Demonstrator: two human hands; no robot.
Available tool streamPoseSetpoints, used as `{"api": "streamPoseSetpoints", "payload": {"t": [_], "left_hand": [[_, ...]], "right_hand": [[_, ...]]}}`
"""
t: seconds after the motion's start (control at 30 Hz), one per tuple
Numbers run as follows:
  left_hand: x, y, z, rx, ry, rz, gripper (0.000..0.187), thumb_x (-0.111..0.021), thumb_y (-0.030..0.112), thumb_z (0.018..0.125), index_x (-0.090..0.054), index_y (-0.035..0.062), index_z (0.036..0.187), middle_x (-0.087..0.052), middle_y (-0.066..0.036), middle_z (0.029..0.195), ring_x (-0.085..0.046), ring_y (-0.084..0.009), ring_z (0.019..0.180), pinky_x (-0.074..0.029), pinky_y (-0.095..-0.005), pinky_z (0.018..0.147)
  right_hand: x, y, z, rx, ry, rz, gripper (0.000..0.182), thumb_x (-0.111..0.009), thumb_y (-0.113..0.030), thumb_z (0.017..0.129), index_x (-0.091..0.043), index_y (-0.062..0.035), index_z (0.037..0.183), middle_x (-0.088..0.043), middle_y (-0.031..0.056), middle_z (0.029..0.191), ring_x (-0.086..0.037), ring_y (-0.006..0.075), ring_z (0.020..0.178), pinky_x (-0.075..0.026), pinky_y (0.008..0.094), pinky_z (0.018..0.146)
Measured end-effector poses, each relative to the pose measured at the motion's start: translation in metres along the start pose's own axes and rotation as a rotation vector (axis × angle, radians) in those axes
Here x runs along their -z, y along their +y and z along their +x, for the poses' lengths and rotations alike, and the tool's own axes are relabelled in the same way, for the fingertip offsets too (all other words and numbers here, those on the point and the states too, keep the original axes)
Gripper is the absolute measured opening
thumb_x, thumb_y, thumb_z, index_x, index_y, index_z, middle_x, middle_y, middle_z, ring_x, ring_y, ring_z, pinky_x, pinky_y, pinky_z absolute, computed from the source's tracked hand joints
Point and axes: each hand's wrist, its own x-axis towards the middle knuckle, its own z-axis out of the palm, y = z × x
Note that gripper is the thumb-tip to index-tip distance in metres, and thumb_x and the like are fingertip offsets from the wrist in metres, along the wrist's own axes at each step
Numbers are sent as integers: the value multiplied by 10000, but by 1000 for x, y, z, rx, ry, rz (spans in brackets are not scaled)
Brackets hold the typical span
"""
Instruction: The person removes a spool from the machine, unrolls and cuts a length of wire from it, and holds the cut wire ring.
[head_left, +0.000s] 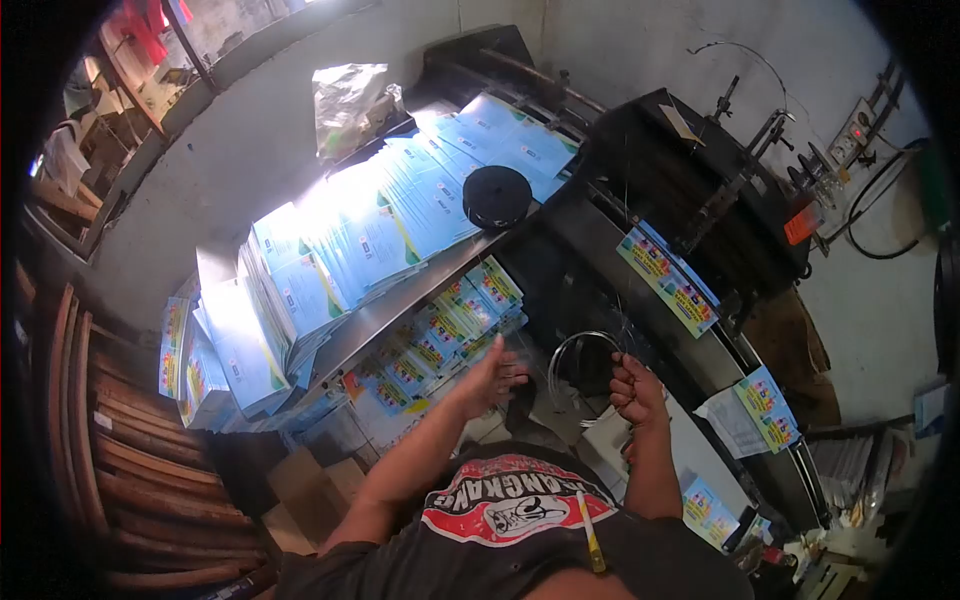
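My right hand (pixel 637 390) is closed on a loop of shiny wire (pixel 562 352), which arcs out to the left of its fingers. My left hand (pixel 490 380) is held in the air with its fingers apart, holding nothing, left of the wire loop. Beneath and beyond it are rows of colourful booklets (pixel 425 340) on a lower level. A black spool (pixel 497 197) rests on the sloping metal table, against light-blue booklets (pixel 375 235) spread in overlapping rows.
A black machine (pixel 700 180) fills the right side, with a booklet (pixel 668 278) on its rail and another booklet (pixel 767 410) lower down. A power strip (pixel 852 132) hangs on the wall. Wooden slats (pixel 160 465) stand at left, near cardboard boxes (pixel 300 500). Clear plastic (pixel 347 105) lies behind the table.
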Motion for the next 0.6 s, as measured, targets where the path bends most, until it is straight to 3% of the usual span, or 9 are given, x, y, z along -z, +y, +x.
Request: {"api": "streamPoseSetpoints", "payload": {"t": [0.1, 0.17, 0.23, 0.3, 0.33, 0.4, 0.53, 0.6], "left_hand": [[-1, -15, -12, -2, -72, -5, 843, -383, 714, 858, -347, 47, 1373, -515, -118, 1254, -496, -238, 1134, -326, -437, 994], [12, -17, -13, -246, 70, 234, 785, -375, 704, 869, -361, 91, 1360, -530, -108, 1248, -509, -216, 1111, -362, -422, 935], [7, -8, -33, -206, 94, 185, 691, -380, 670, 891, -408, 119, 1307, -550, -81, 1225, -516, -193, 1098, -368, -410, 919], [7, -2, -46, -39, -230, -99, 640, -425, 615, 906, -400, 121, 1312, -539, -67, 1243, -509, -185, 1116, -364, -381, 924], [8, -8, -46, -39, -229, -96, 640, -425, 615, 906, -400, 121, 1312, -539, -67, 1243, -509, -185, 1116, -364, -381, 924], [11, -25, -45, -238, -379, -113, 722, -458, 608, 894, -305, 126, 1410, -543, -79, 1230, -508, -213, 1133, -351, -400, 961], [9, -31, -48, -389, -342, -40, 717, -520, 546, 894, -268, 133, 1424, -507, -90, 1296, -468, -212, 1203, -346, -389, 967], [-2, -26, -59, -496, -274, -29, 754, -623, 477, 854, -258, 152, 1429, -486, -80, 1316, -428, -194, 1232, -332, -384, 977]], "right_hand": [[6, 11, -8, -9, -22, 4, 219, -504, -242, 968, -549, -59, 1078, -298, -69, 579, -231, 43, 432, -204, 216, 392], [3, 21, -10, -23, -19, 1, 224, -498, -244, 971, -546, -59, 1087, -298, -70, 579, -229, 44, 432, -202, 220, 391], [-6, 31, -9, -8, -37, -23, 196, -509, -242, 961, -551, -76, 1057, -313, -68, 566, -231, 34, 427, -186, 208, 383], [-16, 43, -2, 6, -25, -8, 204, -506, -243, 962, -544, -74, 1070, -310, -66, 567, -229, 36, 427, -185, 208, 386], [-22, 50, 0, 14, -10, 7, 213, -503, -245, 964, -536, -72, 1084, -308, -65, 567, -227, 39, 428, -183, 208, 390], [-35, 60, 3, 44, 29, -27, 218, -499, -250, 966, -532, -72, 1087, -305, -64, 568, -230, 41, 430, -185, 210, 393], [-55, 78, 8, 94, 80, -108, 240, -485, -264, 971, -522, -66, 1101, -301, -63, 572, -241, 45, 438, -189, 217, 401], [-68, 84, 7, 117, 96, -137, 244, -482, -271, 973, -522, -66, 1100, -301, -62, 574, -243, 47, 440, -191, 220, 403]]}}
